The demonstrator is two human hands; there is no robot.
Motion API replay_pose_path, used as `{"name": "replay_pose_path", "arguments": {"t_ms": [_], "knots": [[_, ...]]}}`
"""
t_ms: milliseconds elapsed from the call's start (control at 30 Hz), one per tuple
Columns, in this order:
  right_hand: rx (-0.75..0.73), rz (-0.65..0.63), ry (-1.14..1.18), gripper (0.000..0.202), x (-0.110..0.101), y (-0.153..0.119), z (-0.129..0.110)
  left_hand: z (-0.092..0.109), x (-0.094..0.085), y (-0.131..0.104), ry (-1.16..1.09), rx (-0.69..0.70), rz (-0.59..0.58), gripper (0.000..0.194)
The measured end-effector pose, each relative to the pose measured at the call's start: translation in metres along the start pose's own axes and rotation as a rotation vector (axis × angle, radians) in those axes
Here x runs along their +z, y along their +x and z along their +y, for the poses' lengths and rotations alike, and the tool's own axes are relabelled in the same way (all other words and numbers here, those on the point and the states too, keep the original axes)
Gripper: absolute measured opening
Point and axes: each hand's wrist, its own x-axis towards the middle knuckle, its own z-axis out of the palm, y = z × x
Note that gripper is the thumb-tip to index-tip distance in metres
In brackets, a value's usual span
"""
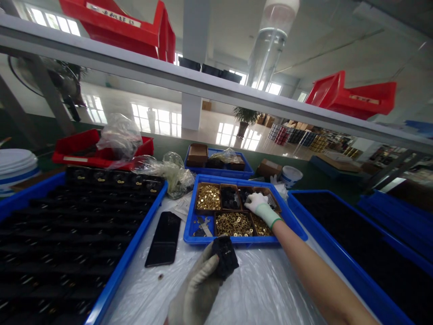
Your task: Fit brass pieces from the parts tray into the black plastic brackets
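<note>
In a grey-white glove, my left hand (199,284) grips a black plastic housing (225,257) above the plastic-covered table, near its front. A small metallic detail shows on the housing. My right hand (259,204), gloved in white with a green cuff, dips its bent fingers into a compartment of small dark parts (244,193) in the blue sorting tray (199,240). Whatever its fingertips pinch is hidden. Around it, other compartments hold brass washers (237,224), small brass pieces (209,197), black parts (230,197) and a small wrench (204,225).
Left stands a blue tray (126,257) filled with rows of black housings; another blue tray (352,253) with dark contents lies right. A black phone (163,238) rests between. Behind are plastic bags (176,174) and a red bin (81,151). A shelf (203,85) crosses overhead.
</note>
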Motion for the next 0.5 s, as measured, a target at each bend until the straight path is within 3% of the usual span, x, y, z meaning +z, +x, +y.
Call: {"name": "replay_pose_path", "arguments": {"t_ms": [167,300,400,500], "knots": [[0.027,0.036,0.082,0.028,-0.001,-0.001,-0.003,0.0,0.002,-0.001,0.014,-0.006,-0.01,0.034],[0.007,0.156,0.248,0.021,-0.008,-0.009,0.002,0.002,0.005,-0.002,-0.066,-0.003,0.021,0.03],[-0.116,0.261,0.418,0.011,-0.012,-0.033,0.003,0.004,0.011,-0.002,-0.107,-0.032,0.054,0.025],[-0.29,0.341,0.579,0.017,-0.012,-0.074,-0.002,0.007,0.015,-0.001,-0.137,-0.081,0.057,0.018]]}}
